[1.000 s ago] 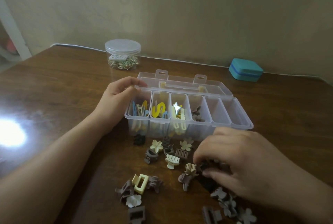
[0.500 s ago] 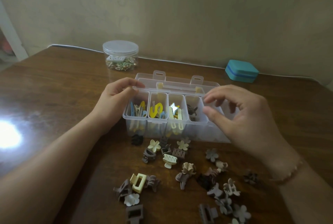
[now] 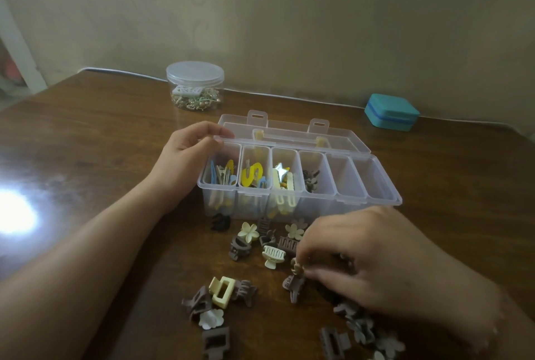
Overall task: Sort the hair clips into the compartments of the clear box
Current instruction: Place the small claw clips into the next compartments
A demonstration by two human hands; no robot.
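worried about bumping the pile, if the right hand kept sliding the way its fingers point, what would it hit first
The right hand points left across the table, fingertips at a small tan clip. Going straight on, it would probably meet the cream claw clip first, though depth is hard to judge.

Lidded clear jar [image 3: 194, 86], teal case [image 3: 391, 112], wooden table [image 3: 86, 139].

You have one view only, a wide-angle camera worn on your head, looking forward and down across the wooden table [image 3: 86, 139] toward the wall behind it. The clear box [image 3: 301, 197] sits near the middle of the frame, close enough that its compartments read one by one, with the table's far edge beyond it. Nearer than the box, your forearms enter from the bottom corners.
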